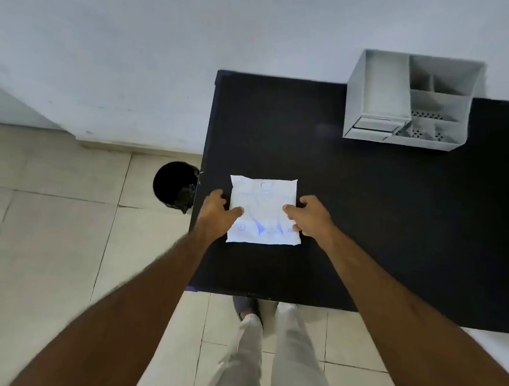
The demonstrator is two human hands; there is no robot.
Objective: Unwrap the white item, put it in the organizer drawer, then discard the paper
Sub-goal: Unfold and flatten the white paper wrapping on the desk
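Observation:
A flat white packet with blue print [264, 210] lies on the black table [368, 219] near its left side. My left hand [216, 212] grips the packet's left edge, thumb on top. At the packet's right edge my right hand [311, 215] pinches it the same way. A grey desk organizer [411, 100] with several compartments stands at the table's far right; its small drawer [375, 124] sits low on the front left and looks closed. A black waste bin [174, 185] stands on the floor just left of the table.
A pale wall runs behind the table. Beige floor tiles lie to the left and under me. My legs in light trousers [271, 359] stand at the table's front edge. Bare black tabletop separates the packet from the organizer.

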